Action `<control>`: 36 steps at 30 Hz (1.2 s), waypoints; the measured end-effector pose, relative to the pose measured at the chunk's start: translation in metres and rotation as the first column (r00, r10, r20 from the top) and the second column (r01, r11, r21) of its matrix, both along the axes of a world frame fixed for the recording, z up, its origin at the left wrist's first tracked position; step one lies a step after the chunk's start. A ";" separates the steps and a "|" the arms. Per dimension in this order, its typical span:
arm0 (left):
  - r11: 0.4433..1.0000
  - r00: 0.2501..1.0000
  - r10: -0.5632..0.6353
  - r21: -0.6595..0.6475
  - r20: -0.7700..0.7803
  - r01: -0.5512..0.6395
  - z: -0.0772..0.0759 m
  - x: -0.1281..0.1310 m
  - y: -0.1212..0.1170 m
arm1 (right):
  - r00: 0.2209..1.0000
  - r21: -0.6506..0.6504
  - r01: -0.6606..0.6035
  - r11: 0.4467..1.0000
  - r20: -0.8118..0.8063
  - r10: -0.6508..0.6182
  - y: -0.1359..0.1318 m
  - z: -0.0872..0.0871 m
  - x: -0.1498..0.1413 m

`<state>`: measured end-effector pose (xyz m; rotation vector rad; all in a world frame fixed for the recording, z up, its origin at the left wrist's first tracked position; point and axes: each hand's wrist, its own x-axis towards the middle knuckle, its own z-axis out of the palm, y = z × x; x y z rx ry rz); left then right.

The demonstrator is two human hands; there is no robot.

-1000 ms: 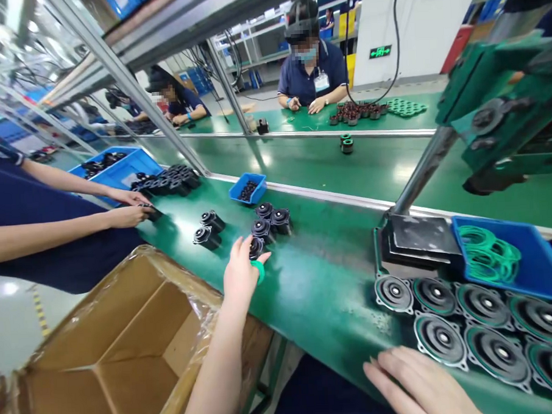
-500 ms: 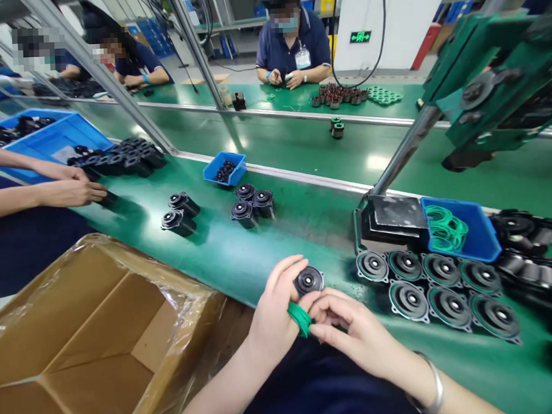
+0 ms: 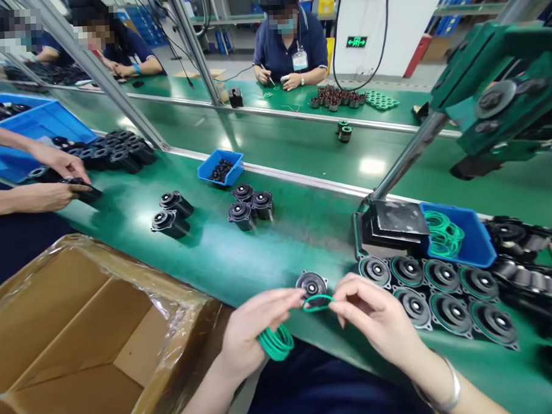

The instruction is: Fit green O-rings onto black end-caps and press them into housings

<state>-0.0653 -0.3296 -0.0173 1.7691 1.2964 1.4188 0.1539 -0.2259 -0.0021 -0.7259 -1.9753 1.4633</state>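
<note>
A single thin green rubber ring [image 3: 317,296] is stretched between my two hands. My left hand [image 3: 251,330] pinches its left end, and a bundle of green rings [image 3: 277,342] hangs in the same hand's lower fingers. My right hand [image 3: 376,309], closed in a pinch, grips the ring's right end. Just behind the ring stands a round black motor housing [image 3: 311,282] on the green bench, its ridged face up. The ring overlaps the housing's front edge in view; I cannot tell whether they touch. To the right, several similar housings [image 3: 454,306] stand in rows, some with green rings seated.
A blue bin [image 3: 481,238] of green rings sits beside a press [image 3: 393,223]. Further left are more housings [image 3: 251,205] and a small blue bin [image 3: 237,166]. An open cardboard box [image 3: 80,325] is at lower left. A co-worker's hands [image 3: 59,180] hold a black part.
My left hand has moved left, away from the housing, which now stands on the bench. One ring is drawn out of the bundle between my hands. My right hand has shifted right.
</note>
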 end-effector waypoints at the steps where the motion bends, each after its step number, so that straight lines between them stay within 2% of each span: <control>1: 0.999 0.997 0.045 -0.019 0.070 -0.043 -0.001 -0.004 0.001 | 0.999 0.193 0.029 0.981 0.022 -0.034 0.003 0.000 -0.001; 3: 0.994 0.986 0.095 -0.065 0.134 -0.087 -0.007 -0.010 0.007 | 0.994 0.496 -0.004 0.868 0.099 -0.052 0.007 -0.002 -0.004; 4: 0.993 0.989 0.086 -0.087 0.123 -0.076 -0.012 -0.011 0.012 | 0.986 0.586 -0.053 0.809 0.157 -0.049 0.009 -0.004 -0.005; 6: 0.994 0.999 0.023 -0.111 0.032 -0.020 -0.023 -0.011 0.022 | 0.962 0.677 -0.139 0.723 0.266 -0.063 0.011 -0.008 -0.007; 7: 0.993 1.000 -0.015 -0.114 -0.013 0.014 -0.029 -0.010 0.027 | 0.950 0.692 -0.166 0.702 0.304 -0.075 0.011 -0.010 -0.007; 9: 0.992 0.996 -0.061 -0.112 -0.066 0.053 -0.036 -0.009 0.035 | 0.941 0.687 -0.177 0.705 0.327 -0.083 0.012 -0.013 -0.008; 13: 0.995 0.994 -0.048 -0.089 -0.100 0.039 -0.040 -0.013 0.040 | 0.948 0.604 -0.129 0.787 0.309 -0.081 0.013 -0.019 -0.009; 17: 0.983 0.987 -0.135 -0.134 -0.083 0.123 -0.039 -0.020 0.041 | 0.939 0.495 -0.111 0.862 0.337 -0.073 0.005 -0.028 -0.006; 21: 0.972 0.975 -0.176 -0.181 -0.138 0.150 -0.037 -0.021 0.044 | 0.946 0.511 -0.082 0.856 0.311 -0.096 -0.008 -0.037 -0.003; 24: 0.966 0.974 -0.185 -0.204 -0.131 0.156 -0.036 -0.020 0.045 | 0.956 0.561 -0.060 0.826 0.270 -0.115 -0.016 -0.038 -0.006; 28: 0.959 0.984 -0.144 -0.259 -0.106 0.113 -0.039 -0.017 0.040 | 0.955 0.677 -0.042 0.735 0.243 -0.170 -0.019 -0.039 -0.011; 30: 0.958 0.992 -0.082 -0.283 -0.099 0.051 -0.045 -0.013 0.034 | 0.953 0.722 -0.049 0.691 0.242 -0.185 -0.019 -0.042 -0.011; 33: 0.946 1.000 -0.013 -0.323 0.011 0.016 -0.058 -0.005 0.023 | 0.961 0.782 -0.066 0.620 0.217 -0.171 -0.018 -0.045 -0.008; 36: 0.956 0.992 0.054 -0.294 0.118 -0.017 -0.067 0.002 0.015 | 0.972 0.847 -0.109 0.520 0.200 -0.122 -0.018 -0.041 -0.002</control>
